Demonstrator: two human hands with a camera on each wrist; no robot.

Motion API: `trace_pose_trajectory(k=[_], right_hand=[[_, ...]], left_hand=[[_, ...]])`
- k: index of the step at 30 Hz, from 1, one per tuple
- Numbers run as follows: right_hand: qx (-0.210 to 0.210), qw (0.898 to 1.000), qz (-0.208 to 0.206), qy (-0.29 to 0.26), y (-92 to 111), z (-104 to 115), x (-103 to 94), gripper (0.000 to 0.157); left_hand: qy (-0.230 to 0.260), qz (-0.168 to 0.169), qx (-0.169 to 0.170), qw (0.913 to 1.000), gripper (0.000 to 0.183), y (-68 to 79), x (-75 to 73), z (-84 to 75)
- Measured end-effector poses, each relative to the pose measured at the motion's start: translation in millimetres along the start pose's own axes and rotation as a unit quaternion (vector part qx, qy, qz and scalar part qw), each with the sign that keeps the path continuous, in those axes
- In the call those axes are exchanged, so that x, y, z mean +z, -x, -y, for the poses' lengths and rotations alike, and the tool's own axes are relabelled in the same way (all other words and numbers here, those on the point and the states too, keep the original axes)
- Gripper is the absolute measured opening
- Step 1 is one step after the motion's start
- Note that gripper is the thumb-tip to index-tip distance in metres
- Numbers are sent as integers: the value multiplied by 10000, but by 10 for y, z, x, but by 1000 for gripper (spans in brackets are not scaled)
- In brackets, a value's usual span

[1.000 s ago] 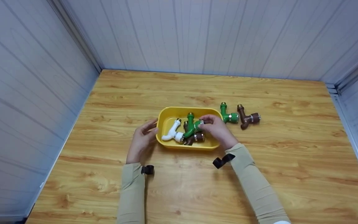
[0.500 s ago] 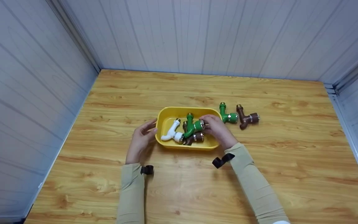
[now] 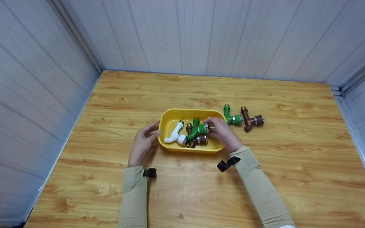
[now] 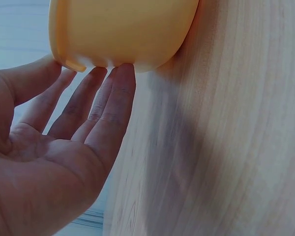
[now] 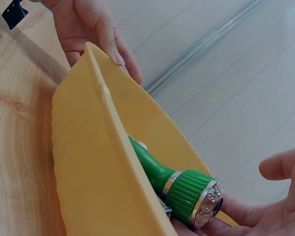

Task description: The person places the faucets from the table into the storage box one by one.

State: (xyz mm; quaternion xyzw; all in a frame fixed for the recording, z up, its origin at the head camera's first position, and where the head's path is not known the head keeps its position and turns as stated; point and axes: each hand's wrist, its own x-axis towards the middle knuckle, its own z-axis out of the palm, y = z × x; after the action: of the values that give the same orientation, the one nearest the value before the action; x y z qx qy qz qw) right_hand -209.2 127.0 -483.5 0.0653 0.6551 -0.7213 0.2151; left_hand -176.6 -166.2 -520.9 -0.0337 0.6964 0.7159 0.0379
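My left hand (image 3: 144,141) is at the left end of a yellow plastic bin (image 3: 188,150); in the left wrist view its fairly straight fingers touch the outer wall and the thumb meets the rim. Inside lie a white faucet (image 3: 175,133), a brown faucet (image 3: 203,139) and a green faucet (image 3: 194,132) resting across the brown one. My right hand (image 3: 223,131) reaches over the bin's right end. Its fingers lie beside and under the green faucet's ribbed handle (image 5: 189,196), while the thumb stands well apart from it in the right wrist view.
Right of the bin, a second green faucet (image 3: 232,119) lies close to the rim, with another brown faucet (image 3: 251,120) beside it on the wood-grain table (image 3: 182,190). White panel walls (image 3: 195,38) stand at the back and both sides.
My right thumb has come off the green faucet's handle. That faucet has tipped slightly, its threaded end shifting nearer and right. My left hand and the bin stay in place.
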Motion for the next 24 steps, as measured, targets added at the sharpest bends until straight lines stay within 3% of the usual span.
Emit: trace_pose_trajectory(k=[24], right_hand=[[-211, 9962, 447, -722, 184, 51, -154, 44]], left_hand=[[86, -25, 67, 9999, 42, -2, 4, -5]])
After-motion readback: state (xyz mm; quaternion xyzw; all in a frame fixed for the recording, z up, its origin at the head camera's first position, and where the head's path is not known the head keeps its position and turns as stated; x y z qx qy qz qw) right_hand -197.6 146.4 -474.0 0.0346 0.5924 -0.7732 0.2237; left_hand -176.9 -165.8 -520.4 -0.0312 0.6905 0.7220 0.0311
